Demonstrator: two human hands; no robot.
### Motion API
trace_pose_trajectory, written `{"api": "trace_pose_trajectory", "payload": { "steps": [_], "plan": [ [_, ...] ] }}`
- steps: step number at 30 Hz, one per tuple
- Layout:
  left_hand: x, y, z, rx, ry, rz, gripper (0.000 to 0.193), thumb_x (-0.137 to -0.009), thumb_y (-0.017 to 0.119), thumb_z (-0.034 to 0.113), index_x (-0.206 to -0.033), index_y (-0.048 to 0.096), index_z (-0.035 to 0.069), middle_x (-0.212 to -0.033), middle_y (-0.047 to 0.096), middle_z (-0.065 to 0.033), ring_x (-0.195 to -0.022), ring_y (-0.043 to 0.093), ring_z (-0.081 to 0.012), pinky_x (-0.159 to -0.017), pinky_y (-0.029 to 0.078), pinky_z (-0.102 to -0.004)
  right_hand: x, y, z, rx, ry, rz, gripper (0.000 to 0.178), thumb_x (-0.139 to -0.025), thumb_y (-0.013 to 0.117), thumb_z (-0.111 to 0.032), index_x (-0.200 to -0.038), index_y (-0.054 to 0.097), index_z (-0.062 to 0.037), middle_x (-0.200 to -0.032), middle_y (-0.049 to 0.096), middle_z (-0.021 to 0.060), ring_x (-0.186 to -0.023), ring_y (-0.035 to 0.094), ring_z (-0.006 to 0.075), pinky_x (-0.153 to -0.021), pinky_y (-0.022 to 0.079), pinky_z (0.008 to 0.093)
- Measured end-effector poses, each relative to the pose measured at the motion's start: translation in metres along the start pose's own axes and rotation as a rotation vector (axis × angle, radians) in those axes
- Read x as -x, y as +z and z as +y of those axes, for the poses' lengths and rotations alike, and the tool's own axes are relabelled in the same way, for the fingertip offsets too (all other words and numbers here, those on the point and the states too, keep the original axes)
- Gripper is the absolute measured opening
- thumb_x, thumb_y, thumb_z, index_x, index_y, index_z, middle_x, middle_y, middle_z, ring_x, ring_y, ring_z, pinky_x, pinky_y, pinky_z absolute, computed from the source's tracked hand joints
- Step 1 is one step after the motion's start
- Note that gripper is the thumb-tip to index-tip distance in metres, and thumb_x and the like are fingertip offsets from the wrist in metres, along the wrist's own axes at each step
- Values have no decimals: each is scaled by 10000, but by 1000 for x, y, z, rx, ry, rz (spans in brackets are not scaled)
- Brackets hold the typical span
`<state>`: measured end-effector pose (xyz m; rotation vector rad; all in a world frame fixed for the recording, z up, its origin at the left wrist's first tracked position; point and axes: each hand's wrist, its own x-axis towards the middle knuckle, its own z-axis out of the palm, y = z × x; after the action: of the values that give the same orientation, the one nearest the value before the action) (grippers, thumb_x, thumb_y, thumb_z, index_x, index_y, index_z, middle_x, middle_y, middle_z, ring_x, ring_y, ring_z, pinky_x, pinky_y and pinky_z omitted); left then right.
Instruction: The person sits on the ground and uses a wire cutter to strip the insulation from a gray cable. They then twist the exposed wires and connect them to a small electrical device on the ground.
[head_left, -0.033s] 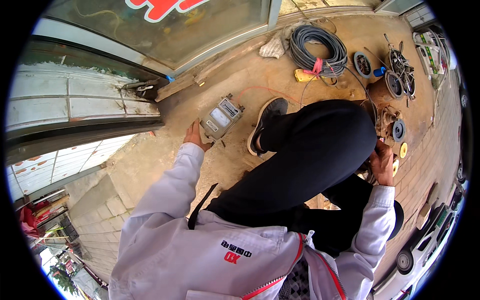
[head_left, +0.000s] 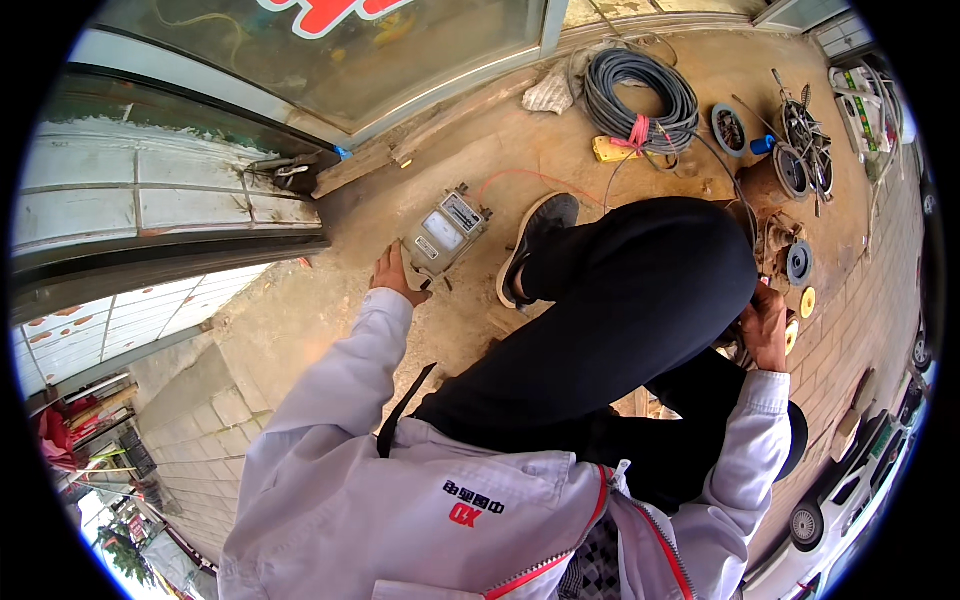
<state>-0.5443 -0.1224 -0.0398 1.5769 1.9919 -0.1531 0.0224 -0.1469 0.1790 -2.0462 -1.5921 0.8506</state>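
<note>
A grey, box-shaped insulation tester with a pale dial window lies on the bare floor, left of my shoe. My left hand is at its near left end, fingers along one side and thumb apart on the other, so the corner sits between them. A small dark part shows by the thumb. A thin red wire runs from the tester's far end toward my raised knee. My right hand is low beyond that knee with its fingers curled in. What they hold is hidden by the leg and the hand itself.
A coil of dark cable with a yellow block lies ahead. Rusty motor parts, a round dish and a grey disc are at right. A glass door and wooden strip border the floor; a white car stands right.
</note>
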Motion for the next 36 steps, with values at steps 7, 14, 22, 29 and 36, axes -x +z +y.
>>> {"api": "trace_pose_trajectory", "payload": {
  "steps": [7, 14, 22, 29, 36],
  "plan": [
    [-2, 8, 6, 18, 27, 71, 1235, -608, 939, 236, -1580, 187, 110, -1583, 330, -181, -1427, 373, -386, -1163, 359, -483, -2, 1, 0, 8, -6, 22, 183, -923, 623, -94, -1013, 701, 44, -822, 718, 129, -758, 672, 188, -734, 526, 325],
    [-20, -6, -16, 60, 134, 72, 877, -722, 857, 144, -1483, 422, 104, -1374, 579, -211, -1249, 570, -392, -1062, 469, -419, -4, 7, 4, -62, 10, -11, 175, -931, 620, -105, -973, 687, 52, -780, 686, 98, -723, 631, 152, -698, 513, 309],
    [-60, -23, -39, 15, 73, -86, 548, -784, 795, 91, -1309, 647, 144, -1150, 735, -133, -1114, 682, -326, -970, 539, -381, -1, 7, -2, -121, 51, -18, 186, -945, 631, -121, -985, 684, 53, -790, 675, 76, -733, 618, 125, -686, 510, 294],
    [-67, -3, -46, 139, -20, -34, 461, -788, 805, 101, -1235, 693, 94, -1099, 752, -144, -1047, 718, -277, -945, 553, -352, 0, 6, 11, -110, 45, -45, 185, -945, 636, -114, -1003, 683, 56, -785, 652, 58, -733, 588, 116, -690, 494, 280],
    [-43, -23, -28, 93, -37, -157, 812, -649, 915, 429, -1268, 627, -11, -1194, 698, -207, -1125, 668, -341, -1003, 524, -388, -2, 7, 6, -47, 22, -43, 213, -949, 638, -136, -1003, 674, 67, -782, 672, 69, -736, 583, 111, -701, 496, 295]
  ]
}}
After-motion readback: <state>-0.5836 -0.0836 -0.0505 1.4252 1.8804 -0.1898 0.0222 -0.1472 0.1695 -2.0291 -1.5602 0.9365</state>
